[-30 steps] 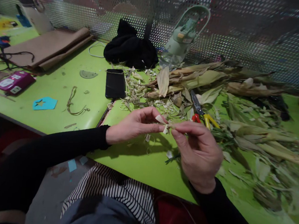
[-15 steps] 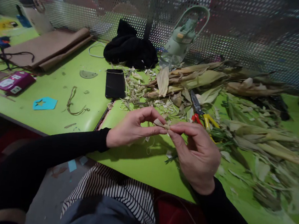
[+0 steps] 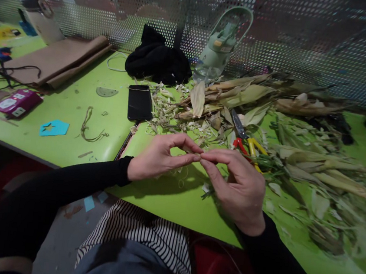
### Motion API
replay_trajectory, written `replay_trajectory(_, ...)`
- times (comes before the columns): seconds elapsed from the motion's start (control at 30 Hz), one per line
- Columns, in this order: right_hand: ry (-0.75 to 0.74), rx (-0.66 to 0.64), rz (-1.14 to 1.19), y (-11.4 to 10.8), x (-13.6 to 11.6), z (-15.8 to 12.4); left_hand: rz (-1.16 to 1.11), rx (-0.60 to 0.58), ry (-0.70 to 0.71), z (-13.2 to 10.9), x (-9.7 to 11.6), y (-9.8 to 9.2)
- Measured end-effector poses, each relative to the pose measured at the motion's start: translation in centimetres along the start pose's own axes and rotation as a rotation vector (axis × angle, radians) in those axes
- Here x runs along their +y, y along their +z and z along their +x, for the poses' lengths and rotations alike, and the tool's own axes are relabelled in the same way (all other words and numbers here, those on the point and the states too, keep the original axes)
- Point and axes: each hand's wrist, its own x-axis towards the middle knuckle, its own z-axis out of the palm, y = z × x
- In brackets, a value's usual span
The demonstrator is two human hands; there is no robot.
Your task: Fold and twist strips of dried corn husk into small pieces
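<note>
Both hands, left hand (image 3: 158,156) and right hand (image 3: 236,186), are pinching a small husk scrap (image 3: 198,155) mid-frame, probably folding it; next calls for steady fingertip pressure.

A craft workshop, by the look of it: a long lime-green worktable (image 3: 74,112) backed by a perforated metal screen (image 3: 310,45) across the top of the frame. Dried corn husks (image 3: 239,95) and trimmings are heaped at centre and right, with red-and-yellow-handled scissors (image 3: 246,141) among them, paper cut-outs (image 3: 54,128) and rolled brown paper (image 3: 57,58) at left.
</note>
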Motion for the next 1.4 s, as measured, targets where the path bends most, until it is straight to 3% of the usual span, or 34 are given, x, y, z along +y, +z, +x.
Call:
replay_trajectory(0.23,-0.083,-0.182,-0.051,-0.5,0.7,0.6,0.250,-0.281,-0.091,0.7,0.6,-2.0)
replay_trajectory(0.33,-0.071,-0.222,-0.039,-0.3,0.7,0.5,0.329,-0.333,-0.101,0.7,0.6,-2.3)
replay_trajectory(0.7,0.305,-0.025,0.101,1.3,0.1,-0.7,0.142,-0.164,-0.045,0.4,0.7,-1.1)
replay_trajectory(0.97,0.466,-0.022,0.274,1.6,0.0,-0.7,0.227,-0.095,0.021,0.0,0.7,-0.5)
replay_trajectory(1.17,0.491,-0.054,0.365,1.4,0.0,-0.3,0.227,-0.069,0.020,-0.1,0.8,-0.3)
replay_trajectory(1.4,0.350,-0.020,0.250,1.0,0.3,-0.3,0.036,-0.114,-0.015,0.1,0.6,-0.6)
